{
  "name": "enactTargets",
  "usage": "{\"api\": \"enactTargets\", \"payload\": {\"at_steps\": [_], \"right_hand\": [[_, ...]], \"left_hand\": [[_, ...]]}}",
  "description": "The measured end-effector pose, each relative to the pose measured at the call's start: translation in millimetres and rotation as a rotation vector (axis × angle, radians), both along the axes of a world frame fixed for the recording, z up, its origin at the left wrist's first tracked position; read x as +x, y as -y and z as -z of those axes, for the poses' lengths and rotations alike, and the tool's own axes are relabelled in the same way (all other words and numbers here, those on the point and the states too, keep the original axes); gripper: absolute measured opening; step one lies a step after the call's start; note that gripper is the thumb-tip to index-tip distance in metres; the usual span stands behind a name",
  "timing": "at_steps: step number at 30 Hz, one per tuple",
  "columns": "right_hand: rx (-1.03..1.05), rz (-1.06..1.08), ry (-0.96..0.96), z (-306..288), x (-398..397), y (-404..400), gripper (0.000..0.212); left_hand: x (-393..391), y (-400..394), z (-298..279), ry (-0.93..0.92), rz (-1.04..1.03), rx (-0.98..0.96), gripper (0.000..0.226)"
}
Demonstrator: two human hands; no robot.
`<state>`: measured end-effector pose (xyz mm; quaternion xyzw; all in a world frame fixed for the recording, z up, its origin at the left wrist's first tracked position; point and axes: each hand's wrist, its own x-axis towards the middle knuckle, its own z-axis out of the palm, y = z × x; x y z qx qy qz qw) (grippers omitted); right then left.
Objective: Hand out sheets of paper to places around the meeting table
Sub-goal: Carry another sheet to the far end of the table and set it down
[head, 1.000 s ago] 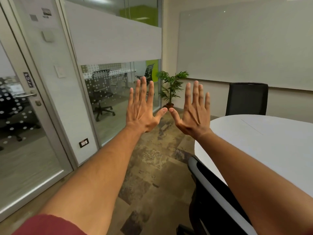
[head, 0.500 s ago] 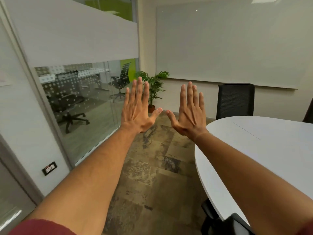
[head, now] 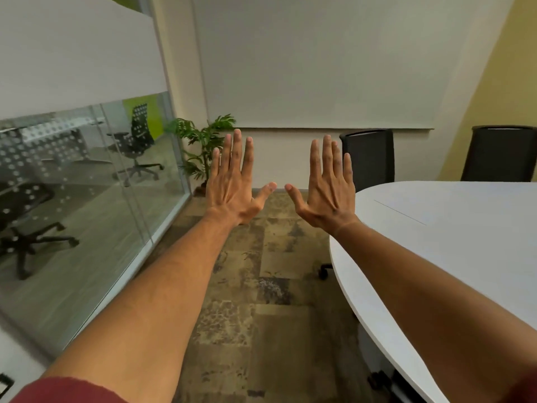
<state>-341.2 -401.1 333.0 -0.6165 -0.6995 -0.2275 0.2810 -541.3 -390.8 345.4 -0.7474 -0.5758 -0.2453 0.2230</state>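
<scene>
Both my arms are stretched out in front of me at chest height. My left hand (head: pixel 234 187) is raised with its back toward me, fingers spread, holding nothing. My right hand (head: pixel 327 190) mirrors it just to the right, fingers apart, thumbs nearly touching. The white oval meeting table (head: pixel 453 245) fills the right side, and my right forearm passes over its near edge. No sheets of paper are in view.
Two black chairs (head: pixel 369 158) (head: pixel 499 154) stand at the table's far side. A potted plant (head: pixel 200 149) sits in the corner by the glass wall (head: pixel 87 199) on the left. A whiteboard (head: pixel 319 62) covers the far wall. Patterned carpet (head: pixel 261 286) lies between glass and table.
The view has swung to the right: the door and near chair have left the frame, and more of the table and a second far chair appear. My hands keep the same spread pose.
</scene>
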Motion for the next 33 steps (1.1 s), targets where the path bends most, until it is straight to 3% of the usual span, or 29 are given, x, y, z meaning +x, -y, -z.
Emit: {"api": "enactTargets", "payload": {"at_steps": [7,19,33], "right_hand": [[0.007,0.117,-0.034,13.7,11.1,-95.7,0.097],[-0.013,0.323,-0.093,19.1,75.0,-249.9,0.099],[-0.048,0.813,-0.09,42.7,182.4,-353.0,0.101]], "left_hand": [[12.3,-117.0,10.7,-0.028,0.121,0.011,0.099],[102.1,-318.2,16.3,-0.036,0.364,-0.021,0.099],[261.2,-486.7,37.7,-0.048,0.842,-0.06,0.099]]}}
